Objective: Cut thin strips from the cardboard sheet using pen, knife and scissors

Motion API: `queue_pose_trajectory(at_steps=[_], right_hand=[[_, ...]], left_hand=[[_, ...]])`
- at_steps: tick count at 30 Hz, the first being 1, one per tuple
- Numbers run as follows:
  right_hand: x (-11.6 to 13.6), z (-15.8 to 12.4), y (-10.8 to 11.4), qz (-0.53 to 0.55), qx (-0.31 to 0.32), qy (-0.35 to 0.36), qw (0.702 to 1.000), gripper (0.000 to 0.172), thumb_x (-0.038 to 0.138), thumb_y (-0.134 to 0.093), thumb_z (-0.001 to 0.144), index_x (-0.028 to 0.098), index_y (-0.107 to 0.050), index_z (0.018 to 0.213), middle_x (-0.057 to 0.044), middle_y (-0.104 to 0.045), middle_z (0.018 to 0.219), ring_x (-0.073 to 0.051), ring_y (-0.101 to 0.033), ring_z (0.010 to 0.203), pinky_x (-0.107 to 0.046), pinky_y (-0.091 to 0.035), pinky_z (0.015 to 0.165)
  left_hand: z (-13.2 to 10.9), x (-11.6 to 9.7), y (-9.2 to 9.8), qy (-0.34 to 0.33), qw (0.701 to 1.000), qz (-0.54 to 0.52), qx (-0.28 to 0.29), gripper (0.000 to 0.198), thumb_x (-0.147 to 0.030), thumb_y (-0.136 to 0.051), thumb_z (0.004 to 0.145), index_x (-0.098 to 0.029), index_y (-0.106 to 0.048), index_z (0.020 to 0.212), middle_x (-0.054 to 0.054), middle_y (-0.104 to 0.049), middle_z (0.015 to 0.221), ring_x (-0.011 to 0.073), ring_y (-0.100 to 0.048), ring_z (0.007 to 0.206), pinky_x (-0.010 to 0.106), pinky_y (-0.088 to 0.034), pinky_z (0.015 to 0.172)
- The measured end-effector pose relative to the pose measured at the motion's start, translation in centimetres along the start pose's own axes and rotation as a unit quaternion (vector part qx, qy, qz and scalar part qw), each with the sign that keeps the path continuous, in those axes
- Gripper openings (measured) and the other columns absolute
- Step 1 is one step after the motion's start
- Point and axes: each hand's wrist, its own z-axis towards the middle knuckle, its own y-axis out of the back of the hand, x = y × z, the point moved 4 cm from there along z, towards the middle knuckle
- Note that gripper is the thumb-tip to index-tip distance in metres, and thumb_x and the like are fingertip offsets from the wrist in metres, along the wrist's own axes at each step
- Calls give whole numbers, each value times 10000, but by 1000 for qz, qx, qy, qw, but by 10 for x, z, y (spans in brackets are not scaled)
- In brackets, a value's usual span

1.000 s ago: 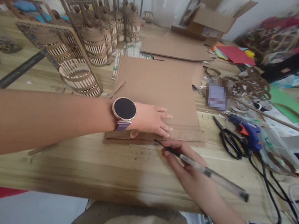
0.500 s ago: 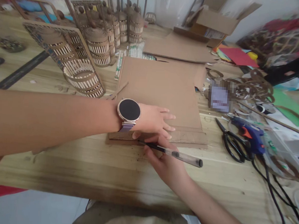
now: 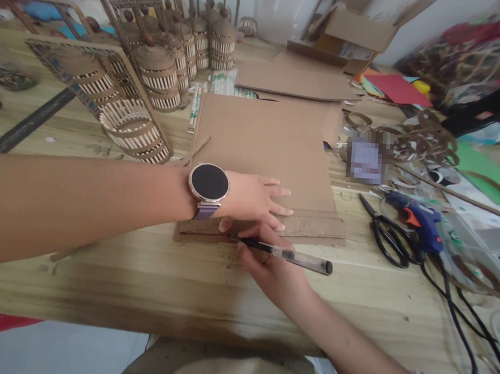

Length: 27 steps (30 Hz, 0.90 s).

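My left hand lies flat with fingers spread on a cardboard sheet, a watch on its wrist. Under its near side runs a cardboard strip along the sheet's front edge. My right hand grips a black pen with a clear barrel, just below the left hand. The pen's tip points left and meets the near cardboard edge, close to my left thumb. Whether it leaves a mark there I cannot tell.
Several lantern-like stick-and-cardboard pieces stand at the back left. To the right lie black scissors, a blue glue gun with its cord, and curled cardboard strips. An opened cardboard box stands behind.
The pen and my right hand have shifted slightly left in the picture, along with the whole scene. My left hand stays pressed on the cardboard.
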Motion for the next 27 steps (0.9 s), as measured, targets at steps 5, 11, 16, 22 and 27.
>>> queue_pose_trajectory(at_steps=[5,11,16,22,27], right_hand=[[-1,1,6,-19,10,-15,1000,54,182,-528,855,231,-551,861,-17,-721,816,-150,-675,707,-263,-535,638],[-16,-11,47,-91,-10,-72,993,100,295,-550,875,235,-610,822,-29,-715,774,-181,-685,721,-272,-532,619],[-39,-32,101,-194,-71,-143,968,172,388,-585,845,238,-637,778,-19,-682,718,-192,-653,663,-274,-482,517],[-36,-43,133,-232,-166,-123,951,136,361,-579,856,260,-661,815,-19,-719,749,-201,-685,701,-286,-501,556],[-36,-34,103,-203,-20,-58,977,287,231,-474,888,283,-711,1042,-25,-765,972,-238,-722,921,-360,-553,802]], left_hand=[[1,2,-2,-5,1000,-25,6,1101,82,-861,349,-390,-621,1314,-56,-363,1607,349,-151,1543,500,-91,1265],[1,7,-7,-23,997,-48,-48,1062,71,-873,314,-366,-663,1259,-30,-425,1579,361,-208,1527,482,-123,1260],[0,7,-8,-30,998,-41,-38,1106,14,-900,320,-370,-628,1322,-1,-405,1592,383,-202,1524,508,-106,1252],[-1,5,-7,-9,1000,-16,4,1126,-15,-895,388,-379,-555,1398,-35,-302,1639,357,-134,1544,491,-51,1257],[-8,-4,0,13,999,30,9,1111,-34,-882,449,-362,-512,1444,2,-326,1635,376,-282,1483,453,-191,1228]])
